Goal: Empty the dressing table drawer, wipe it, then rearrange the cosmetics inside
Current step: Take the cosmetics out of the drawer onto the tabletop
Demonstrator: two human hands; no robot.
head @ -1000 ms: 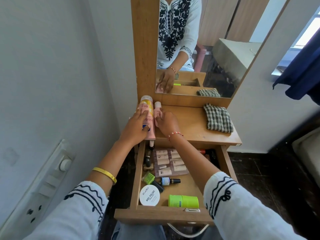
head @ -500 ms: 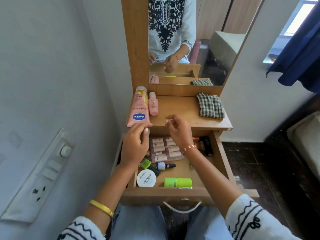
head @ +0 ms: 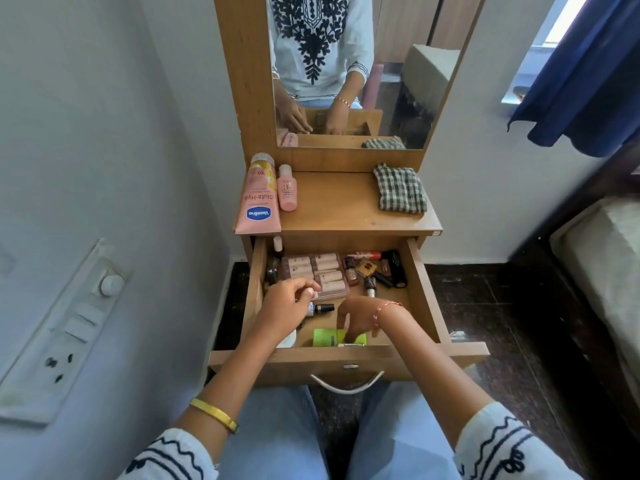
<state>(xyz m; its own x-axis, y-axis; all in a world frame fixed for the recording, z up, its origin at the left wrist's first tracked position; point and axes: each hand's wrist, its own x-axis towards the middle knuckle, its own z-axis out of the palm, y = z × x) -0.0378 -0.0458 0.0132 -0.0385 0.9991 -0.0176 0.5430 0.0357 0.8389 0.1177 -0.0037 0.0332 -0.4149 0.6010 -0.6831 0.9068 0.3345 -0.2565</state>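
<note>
The wooden drawer (head: 424, 289) stands pulled out, with several cosmetics inside. A pink Vaseline tube (head: 258, 199) and a small pink bottle (head: 287, 188) lie on the dressing table top (head: 339, 206). My left hand (head: 284, 306) hovers over the drawer's left side, fingers loosely curled, holding nothing. My right hand (head: 360, 317) reaches down with its fingers on a green container (head: 323, 337) at the drawer's front. A box of beige tubes (head: 317, 273) sits at the back left. Nail polishes and lipsticks (head: 375, 270) fill the back right. A small dark-capped bottle (head: 320, 309) lies between my hands.
A checked cloth (head: 400, 189) lies folded at the right of the table top. A mirror (head: 353, 71) rises behind it. A switchboard (head: 65, 327) is on the left wall, a bed (head: 602, 258) at the right. A white round jar (head: 289, 339) shows under my left wrist.
Both hands left the pink tube and bottle on the table top and came down into the drawer. My right hand now touches the green container.
</note>
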